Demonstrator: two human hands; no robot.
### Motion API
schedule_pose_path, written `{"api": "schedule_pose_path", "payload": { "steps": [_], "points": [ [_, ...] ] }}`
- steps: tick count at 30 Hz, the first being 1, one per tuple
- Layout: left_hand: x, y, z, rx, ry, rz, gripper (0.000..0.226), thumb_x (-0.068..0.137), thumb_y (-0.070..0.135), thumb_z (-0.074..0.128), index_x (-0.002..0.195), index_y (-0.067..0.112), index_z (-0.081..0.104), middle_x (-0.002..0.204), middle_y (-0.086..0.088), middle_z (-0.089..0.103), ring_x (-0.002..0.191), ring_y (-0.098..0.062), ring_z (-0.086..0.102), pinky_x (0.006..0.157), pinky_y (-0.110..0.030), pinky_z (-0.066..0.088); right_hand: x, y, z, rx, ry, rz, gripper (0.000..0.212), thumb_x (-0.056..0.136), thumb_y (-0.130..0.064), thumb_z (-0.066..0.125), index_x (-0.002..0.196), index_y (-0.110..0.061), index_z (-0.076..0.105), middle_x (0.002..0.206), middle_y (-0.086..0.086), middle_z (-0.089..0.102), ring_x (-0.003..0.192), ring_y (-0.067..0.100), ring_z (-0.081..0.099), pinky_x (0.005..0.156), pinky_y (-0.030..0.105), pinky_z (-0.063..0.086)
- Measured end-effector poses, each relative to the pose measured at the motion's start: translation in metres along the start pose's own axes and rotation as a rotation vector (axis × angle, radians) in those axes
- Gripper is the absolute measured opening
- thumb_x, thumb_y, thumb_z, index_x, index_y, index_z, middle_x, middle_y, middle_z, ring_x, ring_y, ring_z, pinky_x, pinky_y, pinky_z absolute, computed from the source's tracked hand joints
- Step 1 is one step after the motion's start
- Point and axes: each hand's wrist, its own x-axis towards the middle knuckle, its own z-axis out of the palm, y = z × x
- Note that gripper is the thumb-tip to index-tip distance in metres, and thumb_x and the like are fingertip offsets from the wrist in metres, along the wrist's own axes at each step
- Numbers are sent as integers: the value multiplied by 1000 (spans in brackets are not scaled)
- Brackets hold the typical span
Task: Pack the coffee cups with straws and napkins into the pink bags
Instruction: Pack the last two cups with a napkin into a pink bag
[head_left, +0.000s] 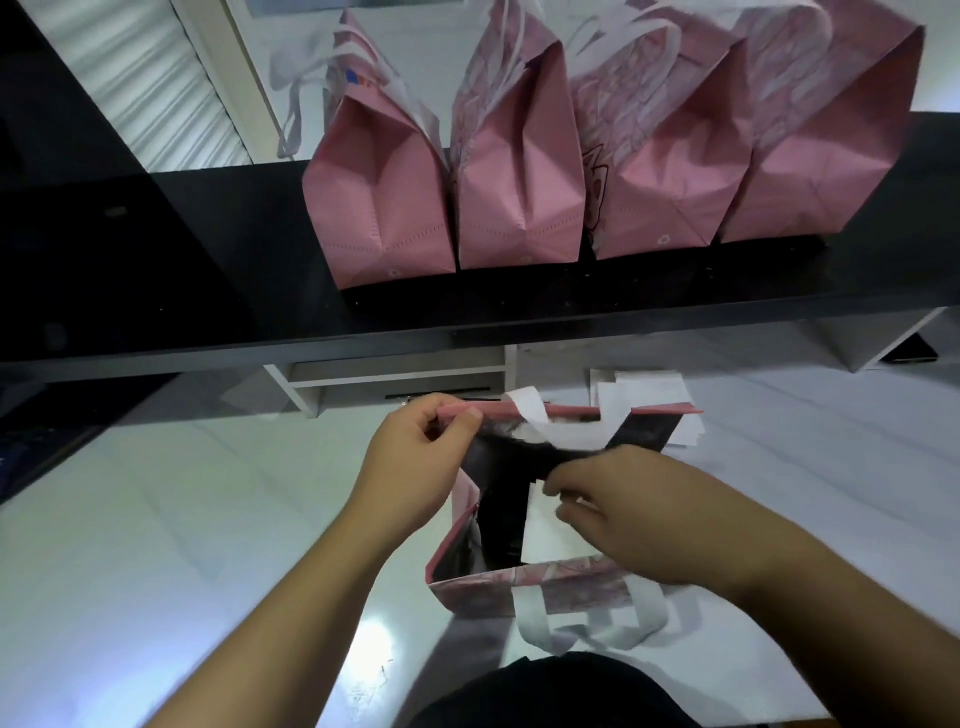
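An open pink bag (467, 592) with white handles stands on the white counter right in front of me. My left hand (415, 462) pinches the bag's far rim at its left corner and holds it open. My right hand (623, 514) is over the bag's mouth, its fingers shut on a white napkin (545, 535) that hangs down inside the dark interior. The inside of the bag is too dark to tell what stands in it. No cup or straw shows.
Several pink bags (519, 208) stand in a row on a raised black shelf (208, 312) behind the counter. A stack of white napkins (649, 395) lies on the white counter (182, 519) just behind the open bag.
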Motion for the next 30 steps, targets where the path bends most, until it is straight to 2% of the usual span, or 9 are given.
{"api": "schedule_pose_path", "payload": {
  "steps": [2,4,7,12,15,18,21,25,30],
  "points": [
    [-3,-2,-4,-37,-31,-12,15,100,36,63,96,39,77,93,19,77,85,-4,69,68,-34,62,-23,10,-13,71,40,27,30,100,-44,52,129,-44,61,114,-27,66,97,-8,60,79,12,44],
    [-5,-6,-8,-81,-59,-26,10,96,33,70,97,40,77,96,16,78,86,-5,71,80,-38,64,-47,22,-22,102,104,58,20,96,-48,56,113,-50,65,98,-36,63,90,-13,57,70,9,42],
    [-9,-9,-11,-141,-80,-73,20,90,25,79,102,42,77,103,13,77,99,-5,71,94,-42,60,-70,44,-18,180,256,103,6,90,-50,60,96,-49,62,99,-35,63,102,-15,52,71,8,45],
    [-15,-5,-7,-184,-90,-65,26,83,24,79,103,41,76,109,13,75,112,-10,68,97,-42,56,-78,76,10,345,207,153,59,71,-83,57,122,-54,49,120,-43,52,110,-17,52,81,9,46],
    [-22,-6,-9,-179,-140,-8,43,85,18,79,116,46,70,121,25,69,114,9,62,90,-20,52,-74,83,19,478,160,143,76,62,-88,64,129,-56,50,129,-42,50,113,-14,54,90,16,47],
    [-38,-17,-14,-117,-57,-23,66,84,27,86,132,58,52,129,36,56,116,14,58,83,-6,50,-69,89,26,557,153,146,63,68,-70,76,125,-61,52,129,-40,53,112,-12,56,91,19,48],
    [-63,-36,-21,-195,30,-22,55,70,47,84,119,46,59,117,17,67,110,-5,67,81,-15,55,-66,94,33,602,168,124,53,80,-48,80,124,-60,53,130,-32,58,114,-6,59,94,25,46],
    [-88,-47,-24,-116,-325,1,53,85,36,78,135,39,62,137,4,67,127,-21,64,102,-39,52,-63,99,42,658,184,94,50,84,-44,77,127,-58,56,134,-31,58,122,-6,55,97,23,45],
    [-80,-42,-12,-116,-280,8,53,90,20,69,138,42,62,140,11,66,131,-14,61,106,-39,50,-55,103,51,872,143,58,44,94,-16,72,124,-48,66,135,-21,63,127,-3,56,95,23,52]
  ]
}}
